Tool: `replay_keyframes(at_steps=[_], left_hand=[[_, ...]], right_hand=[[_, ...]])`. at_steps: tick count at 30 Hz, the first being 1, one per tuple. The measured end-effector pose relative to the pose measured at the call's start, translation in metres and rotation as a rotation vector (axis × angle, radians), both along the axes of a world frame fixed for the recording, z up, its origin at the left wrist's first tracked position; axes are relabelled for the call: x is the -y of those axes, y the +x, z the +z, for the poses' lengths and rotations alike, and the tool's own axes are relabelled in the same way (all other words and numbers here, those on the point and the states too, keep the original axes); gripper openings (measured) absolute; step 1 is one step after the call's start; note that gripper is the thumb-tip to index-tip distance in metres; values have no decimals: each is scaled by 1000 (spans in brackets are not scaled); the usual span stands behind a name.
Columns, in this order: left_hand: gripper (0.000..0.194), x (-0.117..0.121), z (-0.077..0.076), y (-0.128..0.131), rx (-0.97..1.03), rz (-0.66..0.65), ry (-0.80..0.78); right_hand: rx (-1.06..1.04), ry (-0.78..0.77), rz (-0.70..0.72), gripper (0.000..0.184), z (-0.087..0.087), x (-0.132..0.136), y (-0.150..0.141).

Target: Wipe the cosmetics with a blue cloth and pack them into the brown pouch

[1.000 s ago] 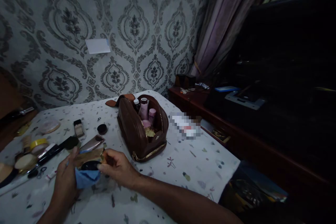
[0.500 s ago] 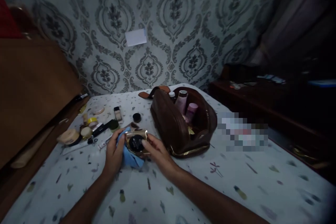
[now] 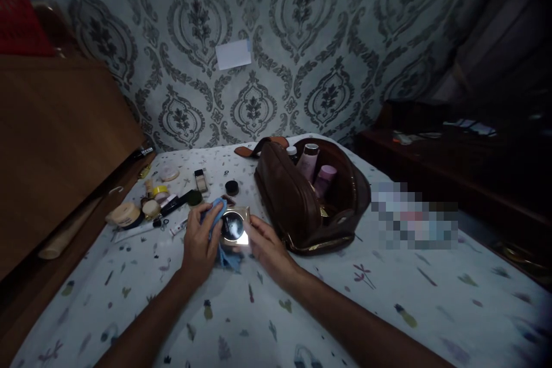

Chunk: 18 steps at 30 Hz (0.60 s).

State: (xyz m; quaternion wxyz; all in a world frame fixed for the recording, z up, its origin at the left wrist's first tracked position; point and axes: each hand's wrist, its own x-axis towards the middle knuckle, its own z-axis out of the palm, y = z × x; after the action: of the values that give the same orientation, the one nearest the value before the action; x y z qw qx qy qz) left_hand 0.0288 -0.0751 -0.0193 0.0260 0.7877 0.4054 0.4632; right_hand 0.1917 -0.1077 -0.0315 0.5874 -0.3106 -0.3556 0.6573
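My left hand [image 3: 199,241] grips a blue cloth [image 3: 222,238] and presses it against a small square gold compact [image 3: 236,227] with a round dark lid. My right hand [image 3: 266,247] holds the compact from its right side, fingers curled round it. Both hands are above the white patterned bedsheet [image 3: 302,310], just left of an open brown leather cosmetics bag [image 3: 302,201]. Pink bottles [image 3: 317,169] stand upright inside the bag.
Several cosmetics lie scattered at the left: round compacts [image 3: 125,214], a yellow-lidded jar [image 3: 159,191], a small bottle [image 3: 200,180], a dark pot [image 3: 232,187]. A wooden board [image 3: 56,144] leans at the left. A dark wooden cabinet [image 3: 452,172] stands to the right.
The view swung left, so the bag and hands now sit nearer the centre. The compact was turned so its round lid faces up, and the cloth moved onto its left side.
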Motion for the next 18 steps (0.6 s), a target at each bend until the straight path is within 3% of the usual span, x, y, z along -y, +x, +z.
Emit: replay_keyframes(at_steps=[11, 18], left_hand=[[38, 2, -3, 3, -99, -86, 121], [45, 6, 0, 4, -122, -267, 133]], right_hand=[[39, 21, 38, 47, -8, -2, -1], [14, 18, 51, 45, -10, -3, -2]])
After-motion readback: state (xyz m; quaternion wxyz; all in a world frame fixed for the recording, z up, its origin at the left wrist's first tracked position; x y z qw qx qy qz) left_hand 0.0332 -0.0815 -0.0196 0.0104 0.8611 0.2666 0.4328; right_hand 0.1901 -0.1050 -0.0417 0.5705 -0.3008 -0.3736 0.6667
